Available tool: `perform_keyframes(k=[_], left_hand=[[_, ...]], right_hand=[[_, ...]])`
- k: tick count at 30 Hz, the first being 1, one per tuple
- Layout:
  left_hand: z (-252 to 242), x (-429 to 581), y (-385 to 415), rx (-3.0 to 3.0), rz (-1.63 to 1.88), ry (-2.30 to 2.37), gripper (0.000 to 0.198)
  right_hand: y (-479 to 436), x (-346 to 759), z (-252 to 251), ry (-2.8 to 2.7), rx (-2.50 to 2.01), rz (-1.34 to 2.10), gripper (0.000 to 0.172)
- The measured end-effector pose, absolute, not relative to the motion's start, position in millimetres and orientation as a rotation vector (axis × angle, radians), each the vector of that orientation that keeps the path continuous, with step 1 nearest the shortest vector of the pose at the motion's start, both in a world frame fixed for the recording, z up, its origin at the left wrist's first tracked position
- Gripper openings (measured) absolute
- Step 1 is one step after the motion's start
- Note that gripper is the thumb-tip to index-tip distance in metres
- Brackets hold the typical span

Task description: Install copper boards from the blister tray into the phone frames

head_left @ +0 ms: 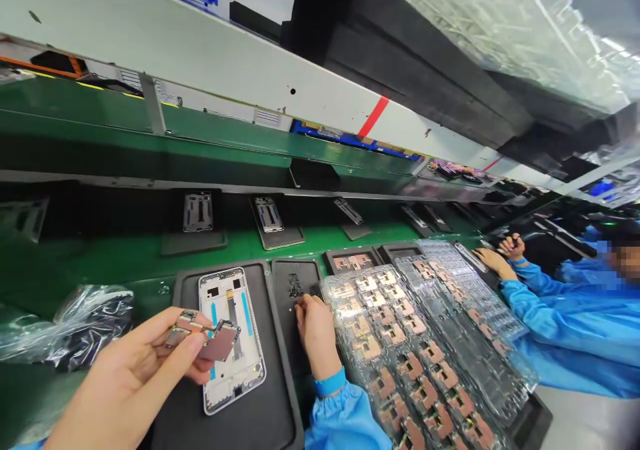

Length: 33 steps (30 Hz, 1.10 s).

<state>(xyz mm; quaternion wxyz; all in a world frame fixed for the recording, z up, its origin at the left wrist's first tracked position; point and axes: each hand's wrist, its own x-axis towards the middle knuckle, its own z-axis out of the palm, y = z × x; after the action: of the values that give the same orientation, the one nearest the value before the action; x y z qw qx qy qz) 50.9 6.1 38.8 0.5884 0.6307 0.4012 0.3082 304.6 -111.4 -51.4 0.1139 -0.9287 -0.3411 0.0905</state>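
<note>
Left hand: the left hand (145, 370) is pinched closed on a small circuit board (216, 343), thumb on the near edge and fingers along the far one, with the board jutting to the right of the fingertips.
Board and frame: the circuit board hangs just over the lower half of a white phone frame (223, 289), which lies face-open and lengthwise beneath it. Whether the two touch cannot be told.
Left tray: the phone frame rests in a shallow black tray (250, 417) directly ahead of the hand.
Right hand: the right hand (316, 333), in a blue sleeve, lies knuckles-up on a second black tray (300, 270) with its fingers bent down. Its fingertips sit beside a small dark part (295, 285), and whether they hold anything cannot be told.
To the right: clear blister trays (400, 350) filled with rows of copper-coloured boards lie just beside the right wrist, overlapping one another toward the bench edge.
Beyond: a green conveyor (125, 257) carries more frames propped on black stands (198, 211).
Far left: a crumpled plastic bag (75, 323) lies on the belt.
Far right: a co-worker in blue works with both hands (495, 258) at the neighbouring station — well apart from the wearer's own.
</note>
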Motion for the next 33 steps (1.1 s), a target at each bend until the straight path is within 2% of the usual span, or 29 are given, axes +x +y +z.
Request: perform_keyframes(k=[6,12,16,20,23,25,27,31,33], left_hand=[[42.0,53.7,13.7,1.246,0.59,0.924,0.064],[35.0,54.7,19.5,1.305,0.518,0.799,0.056],[35.5,58.5,15.9,1.276,0.472,0.756,0.042],[45.2,65.0,4.1,1.207,0.376,0.727,0.027],[55.7,68.5,-7.7,1.182,0.36,0.737,0.025],[60.0,68.9,-14.2,1.215,0.377,0.746,0.031],[61.0,67.9,-18.0,1.274,0.382,0.754,0.036],[59.4,65.5,-18.6,1.383,0.369,0.728,0.022],[59.9,65.0,-17.7,1.409,0.354,0.693,0.022]], right_hand=[[-106.1,314.9,-58.5,-1.004,-2.668,0.257,0.015],[-94.8,315.9,-59.0,-0.892,-2.5,0.256,0.02],[-101.9,302.1,-26.9,-0.862,-2.249,0.306,0.032],[-119.3,268.6,22.5,-0.885,-1.937,0.49,0.036],[-122.1,240.9,50.5,-0.798,-1.57,0.681,0.034],[-119.6,228.0,60.8,-0.757,-1.407,0.728,0.032],[-117.5,220.5,65.1,-0.783,-1.412,0.682,0.029],[-119.3,214.4,63.9,-0.865,-1.497,0.628,0.019],[-120.9,212.5,62.8,-0.911,-1.484,0.649,0.016]])
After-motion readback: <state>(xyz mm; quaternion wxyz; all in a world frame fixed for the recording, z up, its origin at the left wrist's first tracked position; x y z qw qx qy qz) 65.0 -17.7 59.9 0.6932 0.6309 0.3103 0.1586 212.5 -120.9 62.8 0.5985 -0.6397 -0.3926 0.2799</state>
